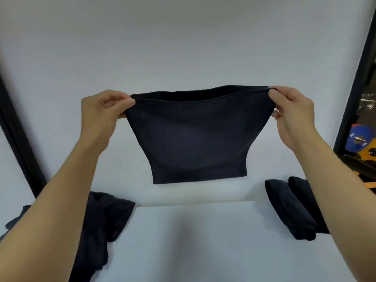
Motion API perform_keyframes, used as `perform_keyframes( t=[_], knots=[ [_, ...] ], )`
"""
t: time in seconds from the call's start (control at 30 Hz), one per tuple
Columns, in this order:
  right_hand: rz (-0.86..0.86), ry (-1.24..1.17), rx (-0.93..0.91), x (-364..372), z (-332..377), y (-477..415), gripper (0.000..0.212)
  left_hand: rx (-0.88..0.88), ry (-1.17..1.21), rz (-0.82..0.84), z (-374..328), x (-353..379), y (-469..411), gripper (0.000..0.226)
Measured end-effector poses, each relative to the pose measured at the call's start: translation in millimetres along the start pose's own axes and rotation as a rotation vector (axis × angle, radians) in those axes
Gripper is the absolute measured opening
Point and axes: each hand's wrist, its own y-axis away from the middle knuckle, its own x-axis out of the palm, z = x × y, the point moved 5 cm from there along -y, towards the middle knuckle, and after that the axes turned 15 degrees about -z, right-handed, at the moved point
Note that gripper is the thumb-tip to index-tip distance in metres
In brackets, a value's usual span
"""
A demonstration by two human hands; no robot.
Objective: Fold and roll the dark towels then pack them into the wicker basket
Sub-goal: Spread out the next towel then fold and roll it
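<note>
On the white tabletop, nearest to the person, a loose heap of dark towels lies at the left and two rolled towels lie side by side at the right. Above them hangs the folded towel, clear of the surface. The left hand pinches its upper left corner, and the right hand pinches the upper right corner. To fold well, I think both grips should keep the top edge tight and level, then lay it flat. Behind is a plain pale wall, and a dark shelf at the right. The wicker basket is not visible.
</note>
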Motion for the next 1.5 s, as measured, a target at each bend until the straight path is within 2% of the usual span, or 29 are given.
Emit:
perform_keyframes(
  t=[0.13,0.2,0.33,0.43,0.53,0.6,0.63,0.73,0.83,1.0,1.13,1.2,1.27,1.3,1.33,1.4,1.43,1.47,1.5],
  knots=[
    [0.021,0.001,0.111,-48,-22,52,0.007,-0.151,0.024,0.103,16,-28,56,0.01],
    [0.049,0.036,0.203,-75,-40,89,0.013,-0.264,-0.021,0.169,37,-47,91,0.015],
    [0.127,0.172,0.357,-123,-73,163,0.062,-0.5,-0.162,0.361,75,-86,162,0.015],
    [0.218,0.229,0.46,-146,-83,205,0.069,-0.627,-0.18,0.554,83,-111,203,0.008],
    [0.388,0.254,0.542,-153,-78,231,0.062,-0.729,-0.154,0.711,86,-131,224,0.048],
    [0.395,0.246,0.564,-150,-74,233,0.051,-0.741,-0.149,0.674,90,-133,223,0.061],
    [0.356,0.232,0.564,-148,-73,229,0.041,-0.728,-0.169,0.614,94,-131,219,0.054],
    [0.165,0.258,0.524,-137,-80,205,0.016,-0.665,-0.216,0.392,108,-116,198,0.008],
    [0.064,0.395,0.441,-121,-105,174,0.009,-0.638,-0.301,0.286,139,-91,177,0.01],
    [0.057,0.659,0.379,-108,-188,128,0.007,-0.639,-0.531,0.269,217,-44,163,0.012],
    [0.185,1.027,0.297,-112,-238,126,0.005,-0.568,-0.867,0.329,259,-33,173,0.007],
    [0.198,1.183,0.126,-110,-238,127,0.006,-0.477,-0.995,0.303,255,-29,172,0.013],
    [0.211,1.23,-0.158,-92,-226,134,0.022,-0.281,-0.989,0.274,233,-12,178,0.017],
    [0.275,1.182,-0.26,-75,-218,145,0.028,-0.178,-0.914,0.308,216,2,187,0.02],
    [0.399,1.129,-0.305,-55,-214,159,0.033,-0.107,-0.826,0.408,201,20,203,0.027],
    [0.722,1.144,-0.274,-26,-224,190,0.044,-0.06,-0.769,0.741,189,45,248,0.047],
    [0.853,1.224,-0.232,-24,-237,199,0.049,-0.036,-0.842,0.904,193,46,268,0.058],
    [0.93,1.316,-0.199,-30,-250,200,0.053,-0.002,-0.947,0.999,200,38,279,0.069],
    [0.951,1.397,-0.172,-39,-259,194,0.055,0.027,-1.042,1.022,209,23,281,0.081]
  ],
)
